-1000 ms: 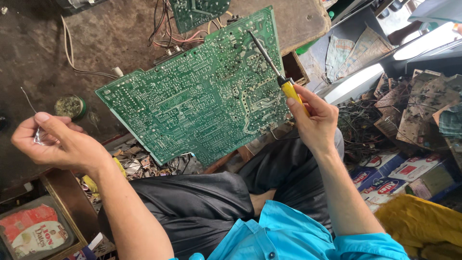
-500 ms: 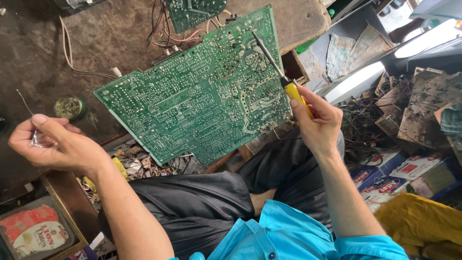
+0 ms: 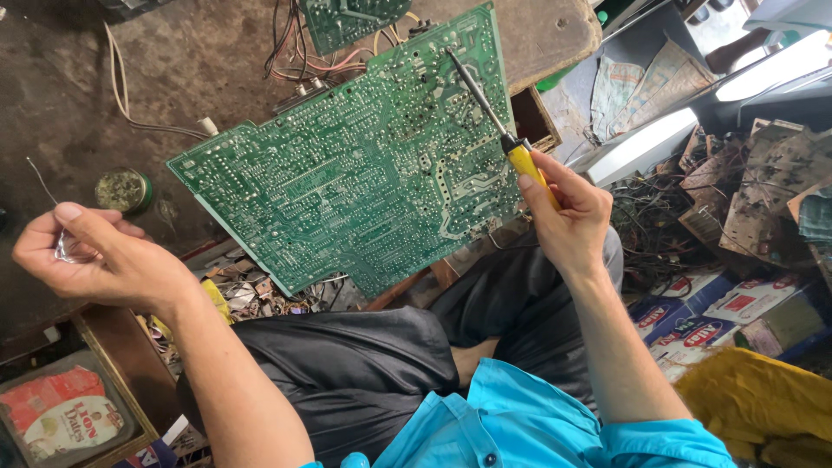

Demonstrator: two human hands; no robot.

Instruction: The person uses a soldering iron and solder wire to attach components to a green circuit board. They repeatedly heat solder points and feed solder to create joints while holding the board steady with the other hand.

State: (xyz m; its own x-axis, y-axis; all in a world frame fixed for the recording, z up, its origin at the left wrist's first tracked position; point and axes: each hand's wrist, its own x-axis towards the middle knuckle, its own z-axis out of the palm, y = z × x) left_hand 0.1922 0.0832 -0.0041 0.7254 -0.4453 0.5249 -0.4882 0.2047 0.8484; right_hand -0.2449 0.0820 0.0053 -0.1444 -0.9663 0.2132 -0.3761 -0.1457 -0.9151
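Little changed from a second ago: right hand (image 3: pixel 568 217) still wrapped shut round the yellow handle of the soldering iron (image 3: pixel 498 126), metal tip still resting near the 1 o'clock corner of the green circuit board (image 3: pixel 355 165), only slid a touch along the solder side. Left hand (image 3: pixel 91 251) still out at 9 o'clock, well apart from the board, fingers curled and pinching a thin strand of solder wire (image 3: pixel 39 178) that pokes up toward 11 o'clock; drifted slightly, no nearer the tip. Judged from that: heat at the joint, wire not yet brought in, so no fresh solder going down. Board propped tilted over the lap, its lower edge above dark trousers. Small round tin (image 3: pixel 123 189) on the grimy floor at 9 o'clock, just above the left hand. Hard to make out: exact pad under the tip, whether tip truly touches, and what shiny scrap sits inside the left palm. Second board (image 3: pixel 347 17) cut off at 12 o'clock, tangled wires below it
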